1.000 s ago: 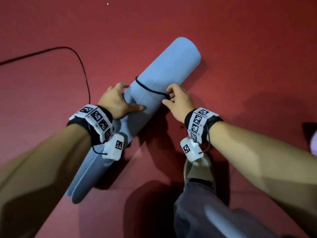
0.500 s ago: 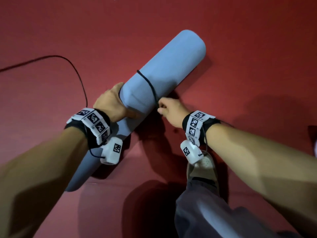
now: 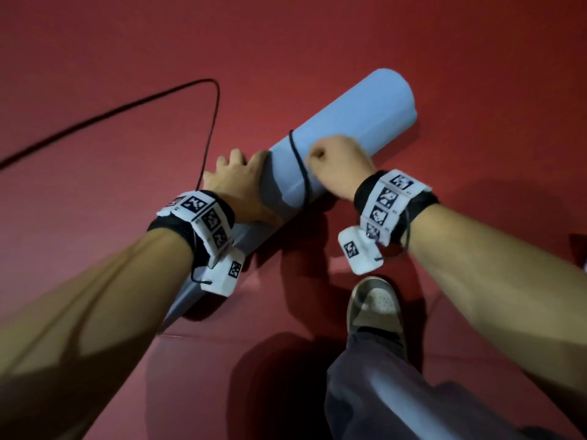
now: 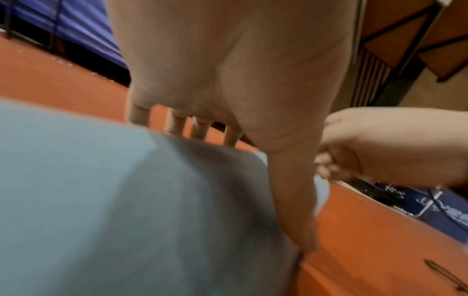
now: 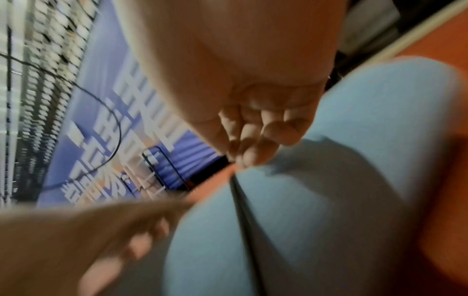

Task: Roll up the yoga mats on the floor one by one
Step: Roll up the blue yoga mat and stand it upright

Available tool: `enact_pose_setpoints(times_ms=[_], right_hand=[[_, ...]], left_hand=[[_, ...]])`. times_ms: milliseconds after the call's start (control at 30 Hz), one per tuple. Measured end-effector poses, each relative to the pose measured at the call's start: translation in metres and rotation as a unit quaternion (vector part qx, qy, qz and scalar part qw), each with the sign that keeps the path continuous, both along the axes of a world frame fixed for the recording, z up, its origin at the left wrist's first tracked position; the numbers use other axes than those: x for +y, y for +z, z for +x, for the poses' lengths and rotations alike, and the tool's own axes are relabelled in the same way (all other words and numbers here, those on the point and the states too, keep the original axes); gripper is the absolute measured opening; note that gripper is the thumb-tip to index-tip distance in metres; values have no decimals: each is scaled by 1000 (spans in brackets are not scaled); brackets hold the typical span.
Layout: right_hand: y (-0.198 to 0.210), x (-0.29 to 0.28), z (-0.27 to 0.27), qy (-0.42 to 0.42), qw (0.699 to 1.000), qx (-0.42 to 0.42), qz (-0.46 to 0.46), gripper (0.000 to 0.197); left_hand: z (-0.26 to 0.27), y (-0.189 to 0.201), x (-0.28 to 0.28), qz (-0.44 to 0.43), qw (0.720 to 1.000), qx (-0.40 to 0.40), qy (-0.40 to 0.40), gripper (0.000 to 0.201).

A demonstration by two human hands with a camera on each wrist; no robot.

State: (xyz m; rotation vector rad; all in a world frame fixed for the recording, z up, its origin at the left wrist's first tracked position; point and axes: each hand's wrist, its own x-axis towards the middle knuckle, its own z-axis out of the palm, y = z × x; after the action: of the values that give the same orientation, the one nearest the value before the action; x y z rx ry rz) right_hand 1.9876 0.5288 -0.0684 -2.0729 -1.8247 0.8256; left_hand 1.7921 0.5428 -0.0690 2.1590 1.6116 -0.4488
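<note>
From overhead, a black cable (image 3: 136, 103) trails across the red floor (image 3: 413, 42) at far left. The left hand (image 3: 236, 182) is planted on the rolled blue yoga mat (image 3: 355, 122), fingers (image 4: 177, 124) spread and straight over its far side, a detail only the left wrist view gives, thumb lying along the roll. The mat lies on the floor, long axis running from near left to far right, its near end hidden under the left forearm. A black cord (image 3: 298, 166) circles the roll. The right hand (image 3: 338, 166) is curled tight, pinching that cord, as the blurred right wrist view shows. A shoe (image 3: 374, 309) stands near right.
</note>
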Motion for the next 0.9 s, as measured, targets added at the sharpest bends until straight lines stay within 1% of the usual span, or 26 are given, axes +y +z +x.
enact_pose_setpoints(times_ms=[33, 67, 100, 167, 200, 233, 300, 333, 400, 433, 467, 567, 633, 700, 767, 800, 833, 867, 900], right_hand=[[8, 9, 2, -25, 999, -12, 39, 16], [15, 17, 3, -31, 998, -23, 58, 15], [21, 24, 3, -18, 998, -37, 52, 15], [27, 35, -5, 29, 994, -101, -11, 22], [28, 36, -9, 51, 986, -150, -49, 29], [27, 36, -12, 67, 976, -195, -77, 31], [25, 33, -14, 75, 961, -247, -104, 21], [23, 32, -13, 68, 959, -252, -113, 18], [23, 31, -7, 40, 963, -237, -123, 13], [26, 31, -5, 33, 963, -230, -135, 9], [29, 32, -4, 34, 960, -232, -150, 11], [42, 32, -10, 69, 940, -260, -209, 18], [49, 32, -15, 91, 932, -274, -221, 17], [54, 28, -28, 138, 924, -278, -223, 13], [49, 17, -50, 205, 927, -221, -223, 19], [49, 9, -64, 220, 937, -167, -214, 21], [45, 5, -75, 235, 941, -131, -204, 18], [44, 3, -82, 237, 945, -107, -197, 12], [39, 5, -82, 218, 952, -89, -197, 15]], left_hand=[[-1, 2, 1, -6, 1000, -6, -6, 128], [-2, 3, 1, -18, 1000, -21, -3, 128], [-3, 3, -1, -36, 999, -39, 7, 128], [-7, 3, -5, -74, 995, -54, 25, 122], [-9, 1, -8, -90, 994, -52, 30, 118], [-12, -1, -11, -105, 992, -51, 39, 115], [-17, -4, -18, -152, 983, -73, 79, 116], [-19, -6, -22, -185, 974, -93, 97, 117], [-20, -8, -30, -242, 956, -124, 111, 121], [-20, -9, -34, -255, 952, -128, 108, 124], [-19, -11, -38, -257, 952, -126, 105, 126], [-16, -14, -46, -229, 960, -117, 107, 124], [-17, -16, -48, -210, 963, -127, 114, 122], [-17, -18, -51, -194, 965, -132, 114, 118], [-12, -18, -53, -176, 968, -134, 115, 115], [-9, -19, -50, -174, 970, -130, 111, 111], [-6, -18, -47, -176, 971, -120, 106, 101], [-4, -17, -43, -177, 973, -104, 108, 90], [-6, -16, -39, -169, 973, -108, 114, 86]])
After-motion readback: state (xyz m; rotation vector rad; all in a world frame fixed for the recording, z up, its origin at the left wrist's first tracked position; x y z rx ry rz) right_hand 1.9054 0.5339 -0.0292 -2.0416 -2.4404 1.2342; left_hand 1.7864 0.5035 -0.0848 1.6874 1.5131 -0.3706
